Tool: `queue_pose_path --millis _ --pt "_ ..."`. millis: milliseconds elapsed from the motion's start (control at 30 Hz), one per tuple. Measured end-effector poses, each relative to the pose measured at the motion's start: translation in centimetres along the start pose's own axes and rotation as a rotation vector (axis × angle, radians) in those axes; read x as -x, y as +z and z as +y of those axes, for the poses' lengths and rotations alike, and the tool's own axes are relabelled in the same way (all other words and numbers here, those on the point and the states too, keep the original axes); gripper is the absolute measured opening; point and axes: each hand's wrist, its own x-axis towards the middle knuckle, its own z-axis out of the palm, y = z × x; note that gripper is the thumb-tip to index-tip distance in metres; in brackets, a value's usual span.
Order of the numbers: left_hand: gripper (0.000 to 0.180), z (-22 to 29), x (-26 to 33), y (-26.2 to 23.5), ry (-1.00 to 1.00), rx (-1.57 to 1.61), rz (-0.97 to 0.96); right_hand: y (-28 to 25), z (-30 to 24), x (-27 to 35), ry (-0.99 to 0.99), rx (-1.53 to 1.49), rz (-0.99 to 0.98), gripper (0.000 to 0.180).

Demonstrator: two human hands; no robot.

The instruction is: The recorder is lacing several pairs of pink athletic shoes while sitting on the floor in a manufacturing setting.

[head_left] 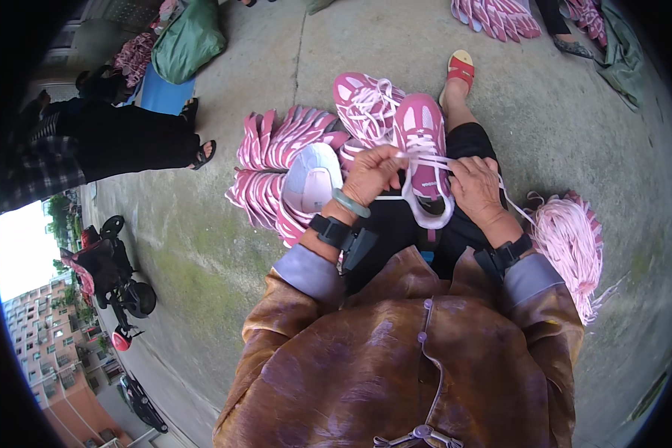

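Note:
On my lap rests a pink sneaker point(421, 119), toe pointing away from me, its white shoelace point(425, 160) drawn sideways across the tongue. My left hand point(375, 175) pinches the lace on one side. At the other side my right hand point(476, 187) has its fingers closed on it, and a loose lace end trails past the wrist. Just beyond lies another laced pink sneaker point(366, 108). Left of my left hand are stacked pink shoe uppers point(276, 145), with a pale-lined one point(311, 175) nearest.
A bundle of pale pink laces point(571, 243) lies on the concrete at my right. People sit or stand nearby, one in black trousers point(138, 145) at left. A green sack point(190, 41), more pink uppers point(496, 16) and a parked motor scooter point(104, 272) are farther off.

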Motion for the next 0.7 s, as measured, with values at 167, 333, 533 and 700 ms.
queue_pose_path --millis 167,333,533,700 --pt "0.008 -4.1 -0.7 -0.6 0.049 -0.071 0.013 0.5 0.0 0.7 -0.072 0.031 0.051 0.012" --pt "0.023 -2.2 -0.7 -2.2 -0.182 -0.03 -0.098 -0.5 0.3 2.6 -0.066 -0.036 0.047 0.007" --pt "0.035 -2.7 -2.2 -0.7 -0.191 -0.053 -0.014 -3.5 2.1 5.1 -0.046 0.076 0.116 0.009" --pt "0.032 -4.2 -2.8 -0.5 -0.169 -0.027 0.11 -7.2 4.7 9.4 0.188 0.088 0.142 0.013"
